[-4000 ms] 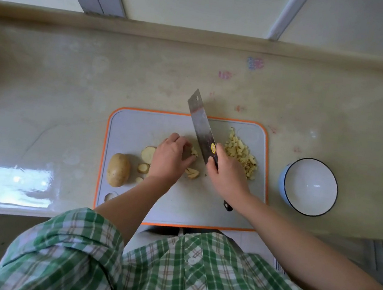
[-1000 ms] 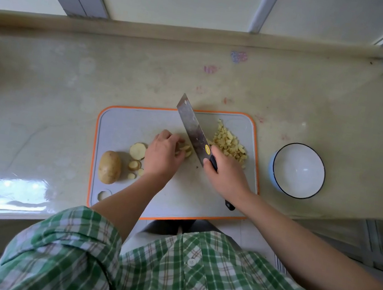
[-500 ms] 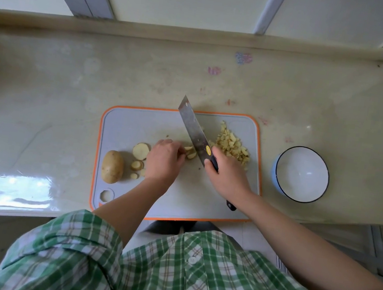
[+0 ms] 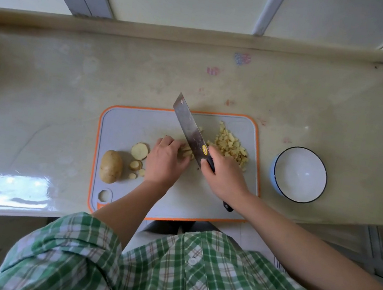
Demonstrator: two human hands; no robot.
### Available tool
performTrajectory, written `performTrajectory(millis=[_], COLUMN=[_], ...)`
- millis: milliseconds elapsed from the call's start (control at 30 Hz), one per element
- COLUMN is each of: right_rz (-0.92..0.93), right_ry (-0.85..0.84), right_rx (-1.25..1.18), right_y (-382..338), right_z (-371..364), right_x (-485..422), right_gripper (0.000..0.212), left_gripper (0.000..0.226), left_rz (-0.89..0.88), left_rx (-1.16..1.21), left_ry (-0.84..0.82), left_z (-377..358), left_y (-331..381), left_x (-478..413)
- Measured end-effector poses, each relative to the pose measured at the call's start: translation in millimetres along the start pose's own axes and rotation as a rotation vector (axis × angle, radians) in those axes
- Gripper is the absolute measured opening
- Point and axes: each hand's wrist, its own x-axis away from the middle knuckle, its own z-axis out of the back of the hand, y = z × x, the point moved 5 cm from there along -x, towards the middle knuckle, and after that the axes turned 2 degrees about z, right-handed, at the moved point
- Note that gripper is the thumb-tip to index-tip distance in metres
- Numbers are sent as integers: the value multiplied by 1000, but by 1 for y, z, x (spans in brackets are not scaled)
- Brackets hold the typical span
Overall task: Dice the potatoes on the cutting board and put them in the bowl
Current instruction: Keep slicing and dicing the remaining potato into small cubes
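On the pale surface (image 4: pixel 43 98) lies a grey cutting board (image 4: pixel 139 122) with an orange rim, its near edge overhanging the front of the surface. The right hand (image 4: pixel 225 174) is wrapped round the dark handle of a cleaver (image 4: pixel 188 127), forefinger up by the heel of the blade. The blade runs slantwise away from the person and its tip reaches past the board's far edge. The left hand (image 4: pixel 164 163) sits just left of the blade with fingers curled down, holding a small bunch of potato strips (image 4: pixel 188 151) against the board. The knuckles hide most of the bunch, so how many strips there are is hard to say. A heap of diced potato (image 4: pixel 231 147) lies on the right part of the board, just beyond the right hand. On the left part lies a whole potato (image 4: pixel 111 166), unpeeled, and between it and the left hand are several round potato slices (image 4: pixel 140 150). The white bowl (image 4: pixel 303 186) with a dark rim stands on the surface just right of the board, with nothing in it. A green checked shirt (image 4: pixel 190 281) fills the bottom of the view.
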Motion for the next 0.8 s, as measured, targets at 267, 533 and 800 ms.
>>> performTrajectory(millis=[267, 533, 800], right_rz=[-11, 9, -30], right_ry=[-67, -107, -70], right_rx=[87, 263, 242], right_y=[1, -6, -4], right_z=[-9, -16, -23], right_x=[-1, -4, 1], right_gripper=[17, 15, 27], left_gripper=[21, 13, 17], left_rz=[61, 72, 61], left_rx=[-21, 23, 16], left_ry=[-39, -58, -62], left_z=[-5, -4, -3], left_y=[3, 3, 4], left_x=[-1, -4, -4])
